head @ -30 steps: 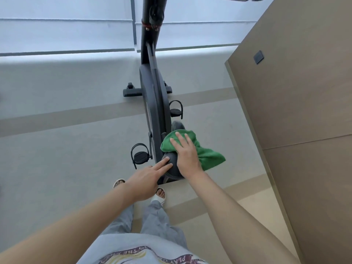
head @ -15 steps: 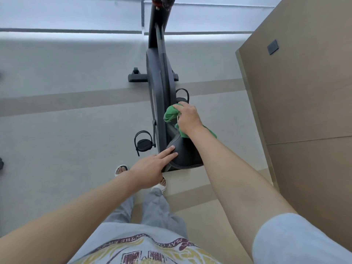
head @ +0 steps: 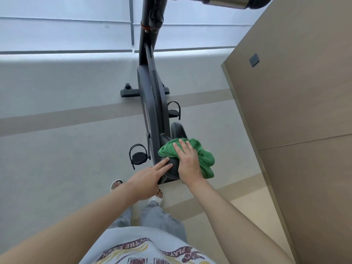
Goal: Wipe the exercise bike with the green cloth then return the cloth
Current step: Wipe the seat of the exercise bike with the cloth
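Observation:
A black exercise bike [head: 152, 96] stands on the floor straight ahead, seen from above and behind its saddle [head: 176, 130]. The green cloth [head: 205, 159] lies bunched over the middle and right side of the saddle. My right hand [head: 187, 161] presses flat on the cloth, fingers spread and pointing forward. My left hand [head: 146, 178] holds nothing; two extended fingers touch the saddle's rear left edge. The saddle's narrow nose shows beyond the cloth.
A tall beige panel wall [head: 297, 111] rises close on the right of the bike. Two pedals [head: 139, 156] stick out on either side of the frame. A handlebar grip [head: 228, 1] crosses the top. My feet in white sandals [head: 116, 184] stand behind the saddle.
My right hand has pulled the cloth back from the saddle's nose toward its rear and now lies flat on it. My left hand has stayed on the saddle's rear edge.

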{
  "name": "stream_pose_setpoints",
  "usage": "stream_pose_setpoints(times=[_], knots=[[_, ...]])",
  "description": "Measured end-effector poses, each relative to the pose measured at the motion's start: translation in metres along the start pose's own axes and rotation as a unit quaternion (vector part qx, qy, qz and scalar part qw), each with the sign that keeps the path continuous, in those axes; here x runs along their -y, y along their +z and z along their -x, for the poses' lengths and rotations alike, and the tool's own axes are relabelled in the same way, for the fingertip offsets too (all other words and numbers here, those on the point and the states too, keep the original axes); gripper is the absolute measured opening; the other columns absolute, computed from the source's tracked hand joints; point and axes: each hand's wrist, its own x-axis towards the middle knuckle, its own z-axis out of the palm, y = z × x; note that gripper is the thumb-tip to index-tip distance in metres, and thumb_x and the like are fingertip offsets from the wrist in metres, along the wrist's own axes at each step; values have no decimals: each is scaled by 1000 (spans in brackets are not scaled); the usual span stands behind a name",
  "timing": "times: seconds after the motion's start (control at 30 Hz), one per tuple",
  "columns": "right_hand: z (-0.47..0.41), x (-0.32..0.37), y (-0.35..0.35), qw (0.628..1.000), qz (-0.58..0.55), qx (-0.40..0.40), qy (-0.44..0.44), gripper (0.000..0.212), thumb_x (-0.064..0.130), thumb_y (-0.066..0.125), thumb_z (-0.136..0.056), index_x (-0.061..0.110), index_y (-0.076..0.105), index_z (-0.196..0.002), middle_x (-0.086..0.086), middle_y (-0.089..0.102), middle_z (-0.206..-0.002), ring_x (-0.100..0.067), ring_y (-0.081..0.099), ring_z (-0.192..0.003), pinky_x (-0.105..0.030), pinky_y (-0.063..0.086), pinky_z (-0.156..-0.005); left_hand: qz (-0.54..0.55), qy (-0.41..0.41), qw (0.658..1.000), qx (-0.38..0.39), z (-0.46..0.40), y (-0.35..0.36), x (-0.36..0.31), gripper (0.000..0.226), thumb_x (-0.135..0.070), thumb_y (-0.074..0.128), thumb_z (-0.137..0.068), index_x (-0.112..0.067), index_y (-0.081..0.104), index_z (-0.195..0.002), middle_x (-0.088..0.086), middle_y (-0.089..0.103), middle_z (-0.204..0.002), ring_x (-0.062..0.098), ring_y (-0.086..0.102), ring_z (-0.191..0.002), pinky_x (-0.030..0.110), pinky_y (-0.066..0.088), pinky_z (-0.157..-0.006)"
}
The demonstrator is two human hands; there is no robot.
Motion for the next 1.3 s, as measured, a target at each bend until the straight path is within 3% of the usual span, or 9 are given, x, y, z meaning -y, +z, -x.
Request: stream_pose_setpoints(times=[0.13,0.33,0.53,0.77,0.83,0.93,1.03,1.13,1.3], knots=[[-51,4,-10,999,26,2,-33,70,-13,45,-93,15,48,-157,-7,31,-171,-40,21,-158,-52,22,-127,16,2,1000,5,-1,1,0,97,-9,57,-88,-39,7,-166,-28,-19,-169,25,55,-132,43,55,-92],[-108,13,-14,1000,21,11,-10,68,-9,47,-93,21,51,-155,-3,39,-166,-35,32,-149,-50,39,-116,-2,9,1000,-4,1,1,1,95,-5,50,-88,-41,7,-165,-29,-17,-169,24,54,-134,44,57,-85],[-46,5,-11,1000,12,-9,-5,74,-16,43,-91,19,51,-155,-4,33,-170,-37,28,-153,-49,30,-124,-6,19,999,-31,12,-2,-1,83,-7,45,-89,-37,24,-163,-24,-3,-173,24,52,-138,44,54,-97],[78,14,28,998,-38,-29,-31,82,-26,54,-77,10,55,-151,-11,43,-164,-41,33,-154,-54,33,-124,98,12,987,-130,44,-6,16,59,-4,53,-89,-35,62,-138,-22,46,-157,3,64,-93,19,49,-88],[93,19,38,998,-31,-29,-54,82,-26,60,-73,9,60,-146,-11,47,-161,-44,34,-153,-60,37,-120,128,-3,980,-151,49,-11,20,54,-2,55,-91,-34,66,-133,-26,52,-148,-4,62,-95,1,38,-84],[85,19,39,998,-31,-32,-49,82,-26,63,-70,11,64,-143,-9,49,-160,-44,35,-153,-67,34,-119,159,-26,973,-165,54,-16,25,52,0,56,-91,-31,69,-129,-30,56,-140,-2,62,-103,-6,33,-81],[61,16,33,998,-39,-35,-45,77,-22,61,-74,12,64,-143,-8,52,-158,-40,37,-153,-66,29,-121,158,-26,973,-166,53,-18,25,52,1,55,-91,-29,69,-130,-25,59,-140,5,64,-107,-4,34,-83],[22,10,21,997,-64,-47,-20,67,-18,51,-86,10,62,-145,-9,53,-157,-38,37,-153,-62,28,-122,144,-20,979,-142,48,-19,23,53,-3,58,-91,-32,66,-134,-23,58,-144,6,65,-104,14,45,-90],[-40,4,-2,999,-34,-10,-19,73,-19,41,-91,17,53,-153,0,39,-167,-29,19,-161,-58,16,-129,102,-5,986,-135,39,-21,15,53,-7,59,-92,-29,63,-140,-15,56,-150,12,54,-135,26,38,-114]])
